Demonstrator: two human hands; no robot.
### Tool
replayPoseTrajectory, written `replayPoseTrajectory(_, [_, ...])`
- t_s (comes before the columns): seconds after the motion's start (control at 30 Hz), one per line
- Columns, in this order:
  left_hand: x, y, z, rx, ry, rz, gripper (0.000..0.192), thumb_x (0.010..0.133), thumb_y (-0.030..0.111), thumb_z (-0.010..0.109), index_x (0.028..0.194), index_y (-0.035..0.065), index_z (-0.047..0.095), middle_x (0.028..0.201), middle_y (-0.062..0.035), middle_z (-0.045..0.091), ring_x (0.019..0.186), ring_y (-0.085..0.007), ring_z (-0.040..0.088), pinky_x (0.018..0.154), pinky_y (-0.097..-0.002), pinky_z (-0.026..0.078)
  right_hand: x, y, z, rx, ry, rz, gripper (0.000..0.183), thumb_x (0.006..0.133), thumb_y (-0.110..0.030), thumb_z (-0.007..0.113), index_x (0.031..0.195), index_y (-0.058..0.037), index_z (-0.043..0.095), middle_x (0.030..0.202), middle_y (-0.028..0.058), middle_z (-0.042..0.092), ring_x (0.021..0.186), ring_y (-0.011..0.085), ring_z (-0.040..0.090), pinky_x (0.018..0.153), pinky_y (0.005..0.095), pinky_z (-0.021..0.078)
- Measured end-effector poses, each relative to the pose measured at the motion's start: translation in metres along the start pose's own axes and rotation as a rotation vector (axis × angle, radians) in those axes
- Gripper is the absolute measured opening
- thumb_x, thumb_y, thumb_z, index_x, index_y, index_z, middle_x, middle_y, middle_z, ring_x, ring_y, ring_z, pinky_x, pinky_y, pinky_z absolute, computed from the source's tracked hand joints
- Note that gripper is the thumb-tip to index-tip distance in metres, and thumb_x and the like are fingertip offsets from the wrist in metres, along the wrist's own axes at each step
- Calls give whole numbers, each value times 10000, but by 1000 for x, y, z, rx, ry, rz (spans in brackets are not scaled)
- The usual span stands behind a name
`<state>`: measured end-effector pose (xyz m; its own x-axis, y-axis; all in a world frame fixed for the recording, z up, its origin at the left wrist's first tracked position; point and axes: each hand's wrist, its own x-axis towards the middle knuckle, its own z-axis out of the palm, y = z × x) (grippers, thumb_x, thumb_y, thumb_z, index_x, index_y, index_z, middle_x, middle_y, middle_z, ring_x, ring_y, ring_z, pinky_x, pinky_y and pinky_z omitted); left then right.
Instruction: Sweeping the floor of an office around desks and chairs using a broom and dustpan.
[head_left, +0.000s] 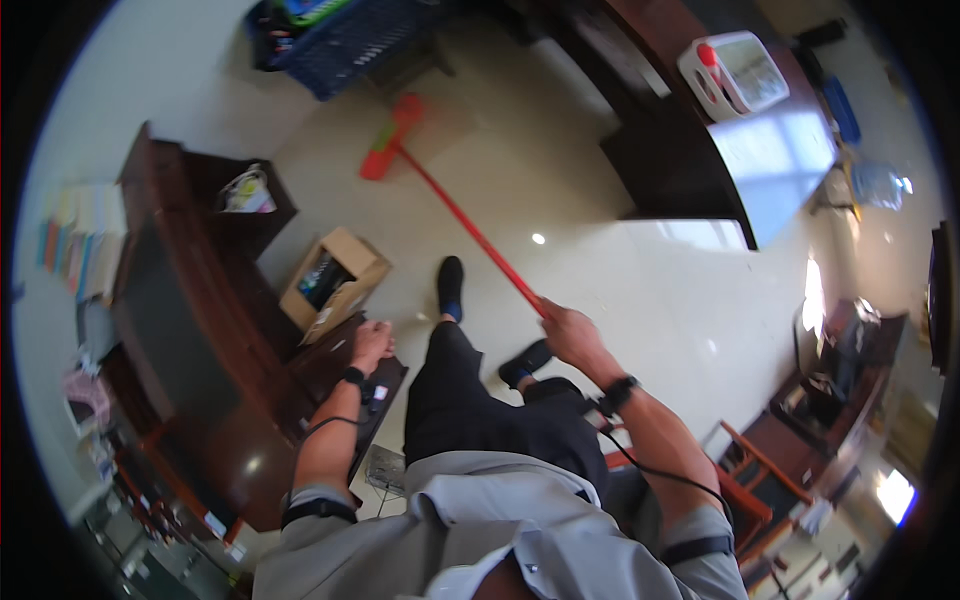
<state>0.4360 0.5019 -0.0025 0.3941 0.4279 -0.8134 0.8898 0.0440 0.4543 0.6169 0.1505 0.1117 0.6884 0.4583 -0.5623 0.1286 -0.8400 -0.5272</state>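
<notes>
My right hand (576, 337) is closed round the upper end of a red broom handle (480, 236). The handle slants away to the upper left, down to a red and green broom head (391, 142) on the floor, which looks blurred. My left hand (373, 345) is beside the edge of a dark wooden desk (270, 442), near an open cardboard box (349, 285). The fingers of that hand look curled, with nothing visible in them.
A blue plastic crate (337, 56) stands beyond the broom head. At upper right a dark desk (675, 165) bears a white and red container (733, 75). Wooden chairs (757, 469) are at lower right. Books (86, 244) lie at far left.
</notes>
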Motion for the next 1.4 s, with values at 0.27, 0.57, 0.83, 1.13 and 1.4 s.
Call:
replayPoseTrajectory(0.27, [15,-1,-28,-8,-200,-62,285,975,337,537,939,56,570,757,-54,619,602,-146,611,521,-293,525,-52,26,-19,-12,-90,234,428,934,-231,502,1357,-172,527,935,237,657,890,404,633,793,474,495])
replayPoseTrajectory(0.57, [-2,0,-3,-33,-184,10,258,927,275,575,894,20,583,744,-65,618,575,-143,604,479,-275,514,-248,123,-119,-122,-146,551,415,922,-200,518,1333,-163,557,904,247,651,860,383,649,774,456,505])
replayPoseTrajectory(0.83, [-45,-17,56,38,-199,3,275,958,301,549,909,33,580,768,-68,619,626,-147,617,531,-280,536,-391,175,-144,73,-49,565,331,910,-143,554,1227,-86,627,788,163,641,670,243,604,679,362,498])
replayPoseTrajectory(1.13, [-68,-24,82,212,-315,7,292,964,285,546,975,-4,582,777,-86,611,627,-168,617,525,-295,546,-469,122,-90,978,214,972,389,977,-204,496,1343,-79,543,627,-69,463,450,33,411,386,198,303])
replayPoseTrajectory(1.4, [-70,54,70,220,-333,172,217,972,238,550,951,22,539,772,-95,594,584,-142,576,475,-257,497,-380,168,22,1118,334,948,136,972,-186,470,1011,-90,559,526,-24,413,343,100,371,304,257,281])
